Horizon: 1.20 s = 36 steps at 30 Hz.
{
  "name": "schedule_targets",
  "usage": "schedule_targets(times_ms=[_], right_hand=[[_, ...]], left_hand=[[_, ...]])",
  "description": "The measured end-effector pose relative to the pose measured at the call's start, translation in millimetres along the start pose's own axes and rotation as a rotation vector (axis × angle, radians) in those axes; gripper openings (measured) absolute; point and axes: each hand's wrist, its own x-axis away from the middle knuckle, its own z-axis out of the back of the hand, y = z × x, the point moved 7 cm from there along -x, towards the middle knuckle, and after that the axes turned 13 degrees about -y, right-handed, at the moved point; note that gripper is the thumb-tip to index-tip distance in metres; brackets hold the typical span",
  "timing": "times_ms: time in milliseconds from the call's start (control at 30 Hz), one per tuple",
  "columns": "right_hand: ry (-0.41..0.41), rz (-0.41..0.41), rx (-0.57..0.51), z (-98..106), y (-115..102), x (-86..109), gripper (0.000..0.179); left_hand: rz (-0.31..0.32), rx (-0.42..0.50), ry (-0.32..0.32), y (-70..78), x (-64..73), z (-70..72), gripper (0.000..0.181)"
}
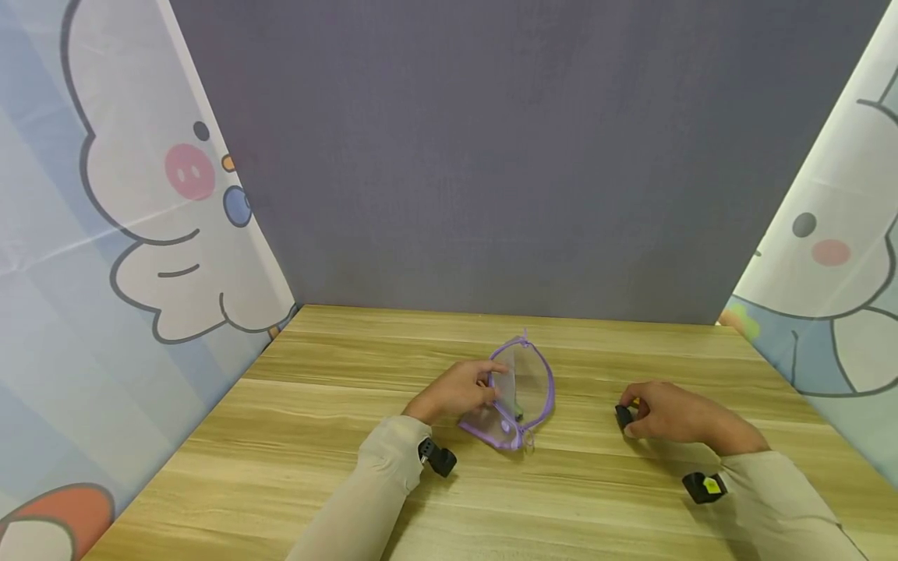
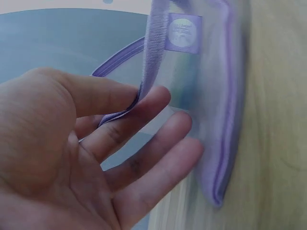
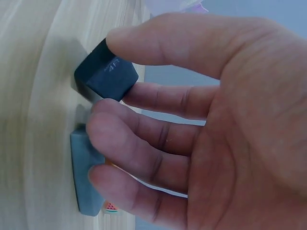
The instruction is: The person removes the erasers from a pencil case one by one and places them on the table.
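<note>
A see-through pouch [image 1: 542, 425] with purple zip edging stands with its mouth spread wide on the table. My left hand [image 1: 459, 387] pinches the purple zip edge [image 2: 152, 57] between thumb and index finger, the other fingers loosely extended. Inside the pouch shows a blurred green item [image 2: 183, 81]. To the right, my right hand [image 1: 677, 413] holds a small black eraser [image 3: 108, 74] with pale print, between thumb and fingers, close to the tabletop. Beneath its lower fingers lies a grey-green block [image 3: 86, 172], and beside that a small piece with a watermelon print [image 3: 111, 207].
The wooden table [image 1: 316, 467] runs back to a grey panel [image 1: 491, 156]. Cartoon-printed curtains [image 1: 140, 257] hang at both sides. Each wrist wears a small black camera [image 1: 438, 457].
</note>
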Motion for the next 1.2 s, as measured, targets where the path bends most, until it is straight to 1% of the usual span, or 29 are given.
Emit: schedule_targets(times_ms=[133, 300, 500, 633, 800, 900, 1033, 1200], right_hand=[[-0.004, -0.029, 0.008, -0.2, 2.2, 0.1, 0.038], [-0.001, -0.044, 0.008, 0.3, 2.5, 0.9, 0.039], [0.022, -0.018, 0.000, 1.1, -2.2, 1.7, 0.035], [0.048, -0.008, 0.001, 1.7, -4.9, 2.0, 0.032], [0.058, -0.001, -0.013, 1.5, -6.3, 1.9, 0.033], [0.068, 0.019, -0.005, 2.2, -8.9, 1.7, 0.032], [0.090, 0.016, 0.017, 3.7, -10.9, 0.1, 0.031], [0.111, 0.030, 0.031, 3.9, -15.4, -3.2, 0.029]], left_hand=[[0.007, 0.000, -0.016, -0.1, 0.0, -0.3, 0.042], [-0.004, 0.033, -0.031, 1.6, 0.0, 0.0, 0.041], [-0.002, 0.076, -0.039, 2.3, -0.4, 1.5, 0.042], [-0.010, 0.082, -0.047, 5.4, 0.9, 2.0, 0.044], [-0.018, 0.058, -0.051, 8.5, 1.6, 2.2, 0.046], [-0.023, 0.050, -0.048, 9.0, 1.8, 2.4, 0.046], [-0.049, 0.040, -0.051, 10.2, 1.7, 2.0, 0.047], [-0.084, -0.010, -0.040, 11.1, 0.5, 2.0, 0.048]])
